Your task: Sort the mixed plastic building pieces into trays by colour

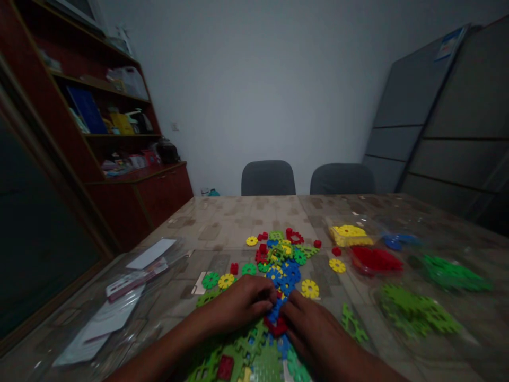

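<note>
My left hand (254,301) is over the heap of plastic building pieces, its fingers curled in and thumb close to the index finger. Just to its right, my right hand (308,318) bends its fingers down into the same heap. Between them lie a blue piece (274,312) and a red piece (277,327), both partly covered by the fingers. What each hand grips is hidden. Blue snowflake discs (292,273) are piled beyond the fingertips. Large green notched plates (250,345) spread out below the wrists, with a red block (225,367) on them.
On the right stand clear trays of yellow discs (350,235), red pieces (376,260), green pieces (455,273) and light green plates (417,310). White cards and plastic bags (115,313) lie on the left. Two grey chairs (268,178) stand behind the table (222,217).
</note>
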Available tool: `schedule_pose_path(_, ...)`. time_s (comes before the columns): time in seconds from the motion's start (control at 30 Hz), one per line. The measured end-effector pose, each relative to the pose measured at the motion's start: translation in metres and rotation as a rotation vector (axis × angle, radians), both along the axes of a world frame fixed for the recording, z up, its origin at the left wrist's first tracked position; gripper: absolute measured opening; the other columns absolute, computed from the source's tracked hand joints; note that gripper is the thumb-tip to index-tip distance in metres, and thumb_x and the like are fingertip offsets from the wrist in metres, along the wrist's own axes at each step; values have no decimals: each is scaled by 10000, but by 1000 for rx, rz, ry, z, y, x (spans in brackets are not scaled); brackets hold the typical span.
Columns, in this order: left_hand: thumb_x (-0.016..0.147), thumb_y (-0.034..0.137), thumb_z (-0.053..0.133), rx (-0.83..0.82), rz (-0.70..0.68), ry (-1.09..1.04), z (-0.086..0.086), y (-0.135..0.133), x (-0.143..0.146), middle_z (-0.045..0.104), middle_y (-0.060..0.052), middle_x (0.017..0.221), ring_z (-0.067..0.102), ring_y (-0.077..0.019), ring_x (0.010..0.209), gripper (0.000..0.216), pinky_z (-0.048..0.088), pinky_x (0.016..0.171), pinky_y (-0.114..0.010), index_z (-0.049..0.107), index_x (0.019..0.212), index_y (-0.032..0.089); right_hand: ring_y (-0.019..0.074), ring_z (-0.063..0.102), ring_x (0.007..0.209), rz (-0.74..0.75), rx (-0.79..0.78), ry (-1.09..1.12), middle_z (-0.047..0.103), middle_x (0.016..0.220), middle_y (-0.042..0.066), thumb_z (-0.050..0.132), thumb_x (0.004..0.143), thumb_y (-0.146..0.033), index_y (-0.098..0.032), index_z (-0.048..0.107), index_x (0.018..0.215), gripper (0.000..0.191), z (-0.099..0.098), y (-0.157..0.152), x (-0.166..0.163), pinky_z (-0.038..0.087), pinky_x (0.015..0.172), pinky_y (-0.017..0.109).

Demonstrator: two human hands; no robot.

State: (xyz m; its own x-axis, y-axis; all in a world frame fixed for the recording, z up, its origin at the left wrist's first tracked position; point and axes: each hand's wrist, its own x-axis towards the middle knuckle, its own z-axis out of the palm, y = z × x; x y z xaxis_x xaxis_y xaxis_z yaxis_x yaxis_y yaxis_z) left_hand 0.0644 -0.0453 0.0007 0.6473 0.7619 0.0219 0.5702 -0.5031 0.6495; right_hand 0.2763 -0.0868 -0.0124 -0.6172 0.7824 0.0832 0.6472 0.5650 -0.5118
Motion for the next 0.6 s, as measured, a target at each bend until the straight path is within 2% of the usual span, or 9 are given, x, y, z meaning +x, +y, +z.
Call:
schedule_pose_path(0.17,843,124,567,26,-8,22,-1,1,-1,619,6,825,571,-163,779,89,390,685,-229,629,861,185,221,620,971,11,10,-89,643,1137,85,508,922,-174,-224,628,1131,246,5,0,-3,474,828,297)
schedule_pose_path(0.33,811,96,555,-30,2,-1,0,1,-1,615,12,811,567,-158,775,100,395,693,-220,612,821,177,199,613,956,36,22,15,627,1113,64,528,908,-149,-222,614,1090,215,15,6,7,470,809,285)
schedule_pose_path(0.47,806,101,562,-23,6,0,-3,2,-3,617,18,833,568,-158,798,100,400,718,-220,604,825,190,194,598,890,-29,138,37,620,1033,63,538,894,-132,-202,607,1035,172,38,24,32,454,750,292)
schedule_pose_path(0.6,854,141,551,11,-16,20,-6,4,-4,625,8,870,573,-162,825,78,407,749,-231,603,845,198,196,595,805,-162,279,-52,633,937,81,519,888,-132,-174,611,935,111,61,51,76,442,686,289)
